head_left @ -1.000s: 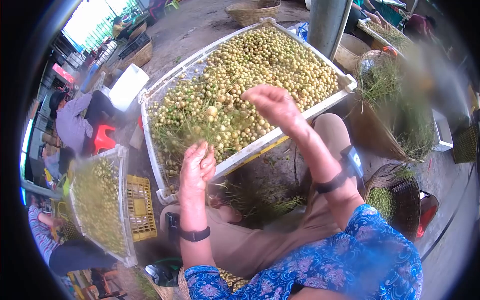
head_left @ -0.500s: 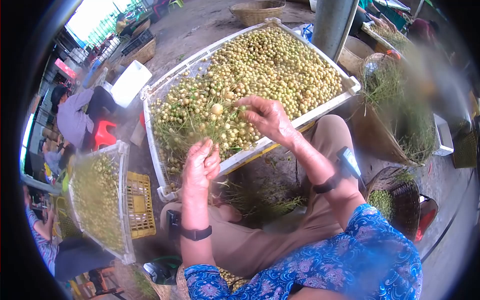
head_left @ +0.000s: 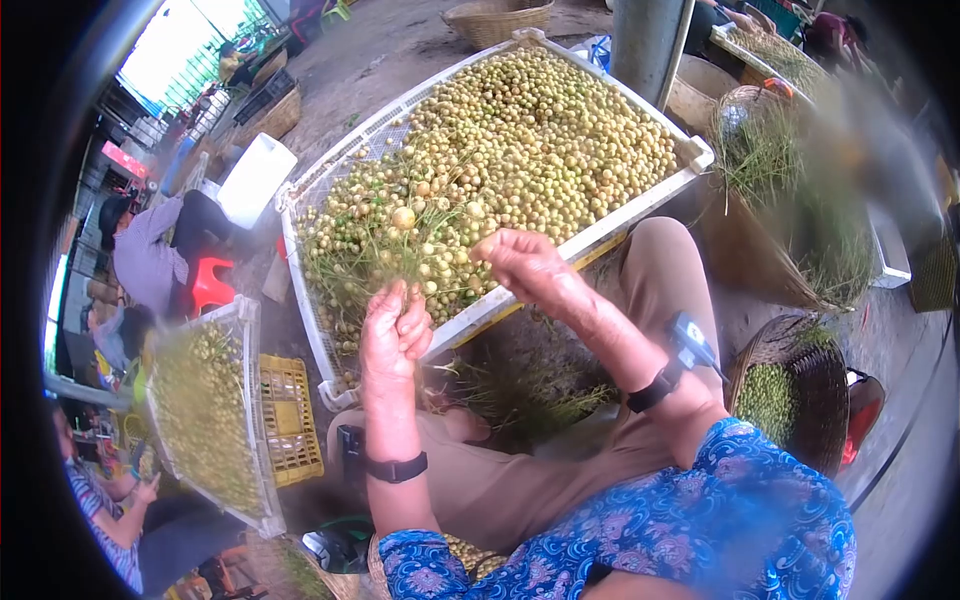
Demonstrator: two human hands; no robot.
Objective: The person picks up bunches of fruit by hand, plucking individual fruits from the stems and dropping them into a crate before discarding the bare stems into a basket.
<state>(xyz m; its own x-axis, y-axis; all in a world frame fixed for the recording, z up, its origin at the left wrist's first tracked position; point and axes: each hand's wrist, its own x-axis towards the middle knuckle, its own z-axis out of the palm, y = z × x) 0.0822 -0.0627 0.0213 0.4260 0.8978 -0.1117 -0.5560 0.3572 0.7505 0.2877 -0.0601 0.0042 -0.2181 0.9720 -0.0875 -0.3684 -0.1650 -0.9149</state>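
In front of me a white mesh tray [head_left: 455,340] is heaped with small round yellow-green fruits [head_left: 560,130]. Over the tray's near left part, my left hand [head_left: 395,325] is closed around the thin stems of a fruit bunch [head_left: 425,235], whose fruits spread out above the fingers. To its right, my right hand [head_left: 528,265] hovers above the tray's near side, its fingers curled in a pinch. What those fingertips hold, if anything, I cannot make out. The two hands are apart.
At the left stand a second fruit tray [head_left: 250,400] and a yellow crate [head_left: 288,420]. Baskets of stems [head_left: 765,180] and green fruits [head_left: 765,405] are at the right, near a metal post [head_left: 645,50]. Cut stems [head_left: 530,390] lie below the tray. Other people sit at the left.
My right hand has drawn back toward me, down from the bunch, and its fingers have closed more. The left hand keeps its grip on the stems. The view has shifted slightly.
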